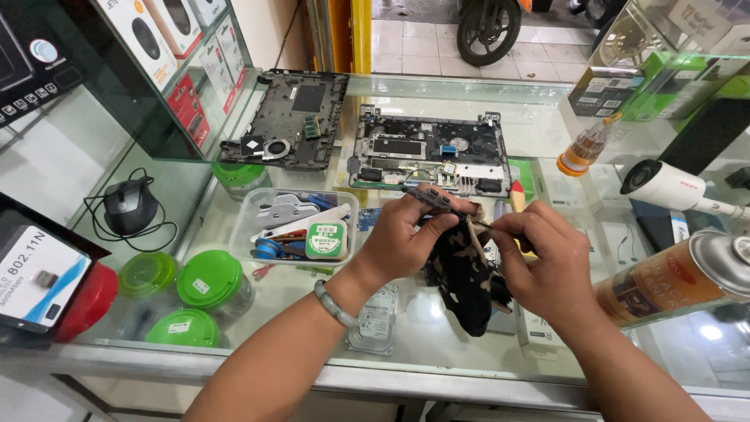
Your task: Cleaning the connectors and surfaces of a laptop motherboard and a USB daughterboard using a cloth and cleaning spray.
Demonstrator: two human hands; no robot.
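Fingers (428,205) of the left hand (402,238) pinch a small dark circuit board (434,198), held up above the glass table (437,336). The right hand (543,262) is just beside it, and its fingers (508,228) are closed on a dark patterned cloth (469,277) that hangs down between both hands; the top of the cloth touches the board. A pale green bracelet (334,303) sits on the left wrist.

Behind the hands lies an opened laptop base (428,152) with its inner parts showing, and to the left of it a black bottom cover (291,121) with a fan. Left of the left hand stands a clear plastic box (293,227) with small tools inside. Further left, under the glass, there are green round lids (208,279) and a black mouse (130,206) with its cable. On the right side lies a spray can (672,277), and behind it a white security camera (664,186) and a small orange bottle (586,146).
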